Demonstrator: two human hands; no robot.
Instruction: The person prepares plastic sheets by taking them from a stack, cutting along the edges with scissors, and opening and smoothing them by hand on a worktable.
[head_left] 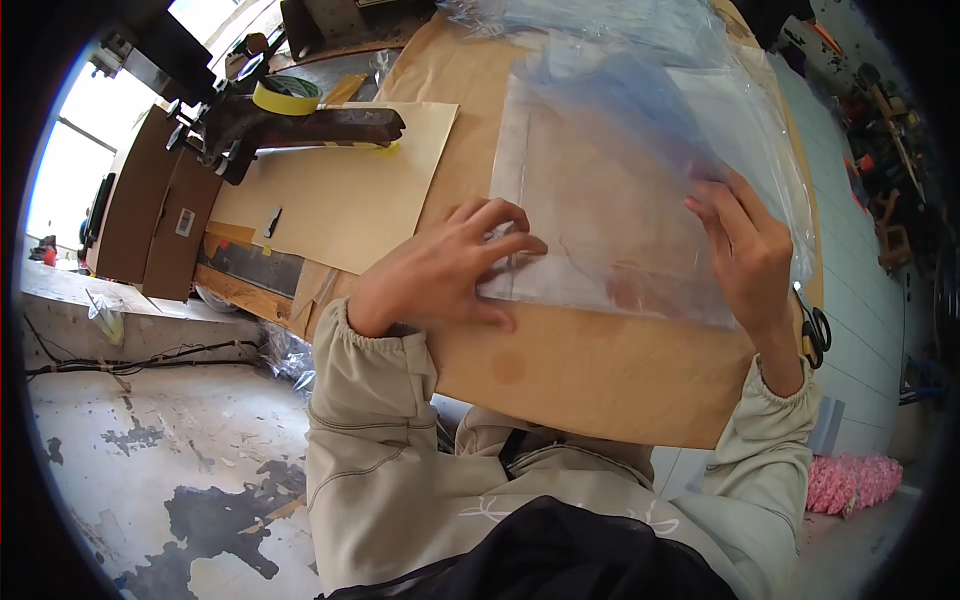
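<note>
A clear plastic bag [600,220], flat with a seam along its left side, lies on the brown paper-covered table [590,375]. My left hand [460,265] rests at the bag's lower left corner, fingers spread and thumb on the brown paper. At the bag's right side, my right hand [745,240] has its fingers curled together on a bluish plastic film [630,110]. This film is raised and smeared by motion. Its exact pinch point is partly hidden by the fingers.
More crumpled clear plastic [600,20] lies at the table's far end. Black-handled scissors [815,325] sit by the right edge. To the left are a clamp-like dark tool [300,130], a yellow tape roll [287,96], a cream sheet [340,200] and a cardboard box [180,215].
</note>
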